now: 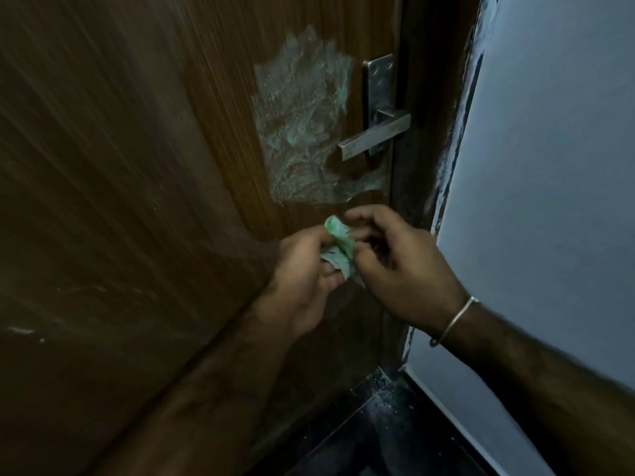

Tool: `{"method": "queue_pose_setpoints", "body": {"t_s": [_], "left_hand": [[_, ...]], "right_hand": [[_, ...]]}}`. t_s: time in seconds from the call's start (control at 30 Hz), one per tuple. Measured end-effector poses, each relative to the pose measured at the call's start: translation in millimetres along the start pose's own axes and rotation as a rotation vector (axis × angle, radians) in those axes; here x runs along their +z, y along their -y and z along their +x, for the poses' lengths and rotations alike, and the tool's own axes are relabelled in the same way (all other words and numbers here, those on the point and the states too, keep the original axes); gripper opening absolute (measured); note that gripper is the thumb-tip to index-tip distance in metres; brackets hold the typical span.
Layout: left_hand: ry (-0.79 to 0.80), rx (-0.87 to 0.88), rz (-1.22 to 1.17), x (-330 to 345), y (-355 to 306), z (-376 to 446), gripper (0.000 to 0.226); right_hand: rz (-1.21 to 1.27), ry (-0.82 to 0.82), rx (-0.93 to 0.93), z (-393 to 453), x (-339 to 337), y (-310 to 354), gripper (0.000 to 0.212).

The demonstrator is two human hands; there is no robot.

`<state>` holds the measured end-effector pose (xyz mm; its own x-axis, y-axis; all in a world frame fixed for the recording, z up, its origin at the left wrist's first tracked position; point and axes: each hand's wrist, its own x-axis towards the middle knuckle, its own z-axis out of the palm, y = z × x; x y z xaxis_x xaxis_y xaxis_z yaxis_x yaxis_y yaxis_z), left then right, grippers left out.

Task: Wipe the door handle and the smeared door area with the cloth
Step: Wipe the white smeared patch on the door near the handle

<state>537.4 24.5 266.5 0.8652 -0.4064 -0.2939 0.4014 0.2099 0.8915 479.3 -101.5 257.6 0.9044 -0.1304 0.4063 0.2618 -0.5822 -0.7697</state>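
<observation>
A crumpled green cloth (338, 249) is bunched between my two hands, below the door handle. My left hand (302, 280) grips it from the left with curled fingers. My right hand (391, 262), with a metal bangle on the wrist, pinches it from the right. A steel lever handle (374, 137) on a tall steel backplate sticks out from the brown wooden door (137, 166). A pale greenish smeared patch (302, 121) covers the door just left of the handle and runs under it. Both hands are apart from the handle and the smear.
A dark door frame (422, 115) runs down to the right of the handle, with a pale grey wall (549, 201) beyond it. Dark floor (395, 424) shows at the bottom. Faint pale scuffs (20, 329) mark the door's lower left.
</observation>
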Motion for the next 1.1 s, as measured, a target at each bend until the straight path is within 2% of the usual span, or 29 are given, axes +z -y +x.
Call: {"method": "queue_pose_setpoints", "body": {"t_s": [0.07, 0.17, 0.23, 0.3, 0.33, 0.37, 0.43, 0.5, 0.57, 0.67, 0.77, 0.83, 0.9, 0.93, 1.03, 1.1], "left_hand": [[0.112, -0.030, -0.185, -5, -4, -1, 0.034], [0.099, 0.019, -0.076, -3, -2, 0, 0.041], [0.042, 0.037, -0.020, -1, 0, 2, 0.030], [0.013, 0.044, 0.000, -2, 2, 5, 0.024], [0.009, 0.058, 0.023, -3, 2, 7, 0.023], [0.009, 0.078, 0.055, -2, 2, 8, 0.022], [0.023, 0.128, 0.126, 0, 3, 10, 0.017], [0.045, 0.179, 0.190, 3, 3, 10, 0.017], [0.049, 0.208, 0.241, 6, 3, 11, 0.021], [0.051, 0.202, 0.241, 4, 0, 12, 0.035], [0.118, 0.123, 0.104, 1, -3, 14, 0.032], [0.071, 0.137, 0.115, 3, -2, 17, 0.025], [-0.050, 0.211, 0.251, 8, 0, 25, 0.007], [-0.098, 0.255, 0.305, 9, 1, 29, 0.011], [-0.144, 0.357, 0.389, 10, 0, 40, 0.025], [-0.163, 0.383, 0.475, 8, 1, 44, 0.025]], "right_hand": [[0.103, 0.080, 0.016, -5, -2, -3, 0.044], [0.202, 0.099, 0.021, -7, -5, -8, 0.044], [0.463, -0.033, 0.147, -6, -7, -8, 0.040], [0.662, -0.259, 0.336, -4, -10, -10, 0.034], [0.622, -0.330, 0.378, -4, -12, -13, 0.032], [0.537, -0.331, 0.394, -3, -15, -18, 0.029], [0.447, -0.180, 0.371, -1, -18, -23, 0.034], [0.486, -0.009, 0.317, 2, -19, -27, 0.045], [0.524, 0.060, 0.244, 5, -21, -29, 0.039], [0.439, -0.063, 0.187, 12, -20, -30, 0.018], [0.305, -0.215, 0.178, 19, -16, -30, 0.017], [0.315, -0.252, 0.203, 23, -13, -29, 0.018], [0.427, -0.265, 0.295, 24, -9, -28, 0.015], [0.528, -0.261, 0.365, 25, -6, -27, 0.011], [0.920, -0.148, 0.629, 28, 1, -27, 0.036], [1.039, -0.116, 0.675, 33, 3, -27, 0.032]]}}
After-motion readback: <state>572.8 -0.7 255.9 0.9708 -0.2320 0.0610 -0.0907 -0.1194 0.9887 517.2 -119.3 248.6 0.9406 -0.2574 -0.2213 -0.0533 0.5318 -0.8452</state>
